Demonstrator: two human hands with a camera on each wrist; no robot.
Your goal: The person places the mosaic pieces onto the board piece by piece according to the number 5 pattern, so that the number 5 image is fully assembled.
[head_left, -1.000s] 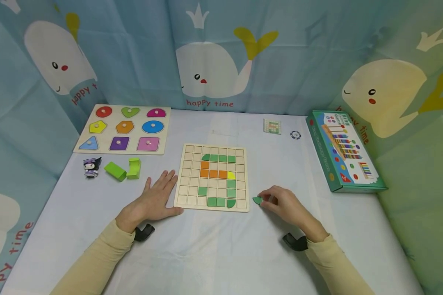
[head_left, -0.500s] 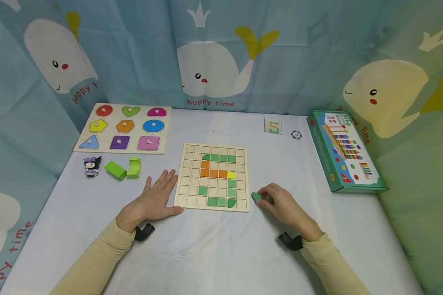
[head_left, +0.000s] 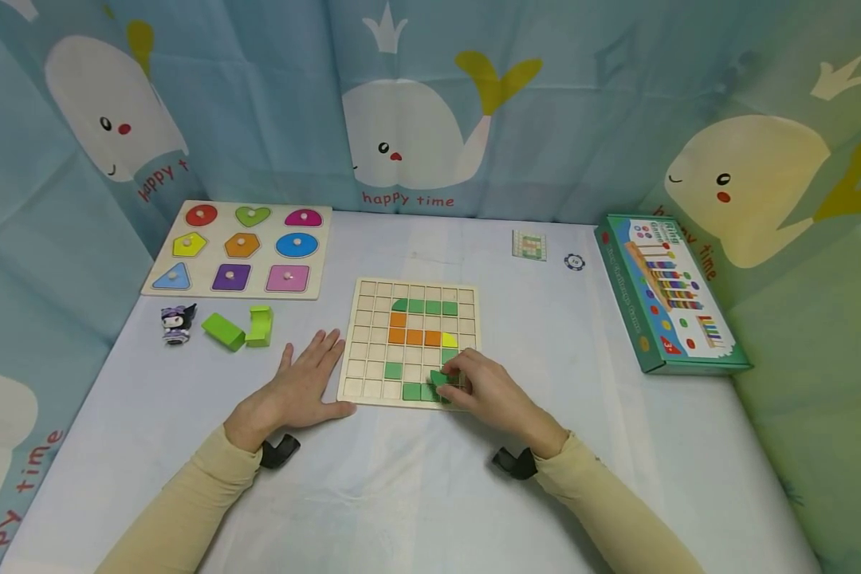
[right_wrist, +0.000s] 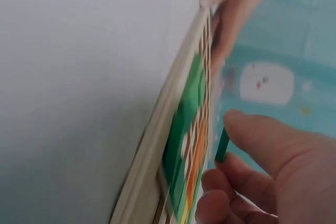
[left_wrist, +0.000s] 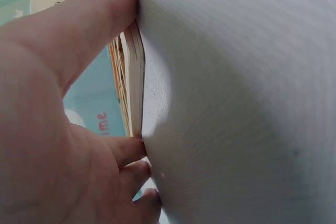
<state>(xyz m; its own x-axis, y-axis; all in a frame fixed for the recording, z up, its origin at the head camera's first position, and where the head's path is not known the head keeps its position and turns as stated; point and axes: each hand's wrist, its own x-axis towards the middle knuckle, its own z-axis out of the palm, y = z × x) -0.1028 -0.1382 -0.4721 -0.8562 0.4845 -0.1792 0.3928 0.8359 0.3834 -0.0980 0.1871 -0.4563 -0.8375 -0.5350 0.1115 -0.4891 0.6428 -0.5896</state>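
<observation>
A wooden grid board [head_left: 367,319] lies mid-table, with green, orange and yellow tiles set in some of its squares. My right hand [head_left: 491,391] is over the board's lower right part and pinches a green tile [head_left: 438,378] between thumb and fingers. In the right wrist view that tile [right_wrist: 223,146] is seen edge-on, raised over the board. My left hand [head_left: 297,383] lies flat on the table with fingers spread, its thumb and fingertips against the board's left edge. The left wrist view shows the thumb and fingers touching the board's side [left_wrist: 136,82].
A knobbed shape puzzle [head_left: 258,255] lies at the back left. In front of it are a small figurine [head_left: 178,325] and two green blocks [head_left: 224,332]. Behind the board, to the right, are a pattern card [head_left: 529,245], a round chip [head_left: 575,262] and a green game box [head_left: 670,295].
My right hand has moved left from beside the board to over its lower right part, carrying the green tile. My left hand has stayed in place.
</observation>
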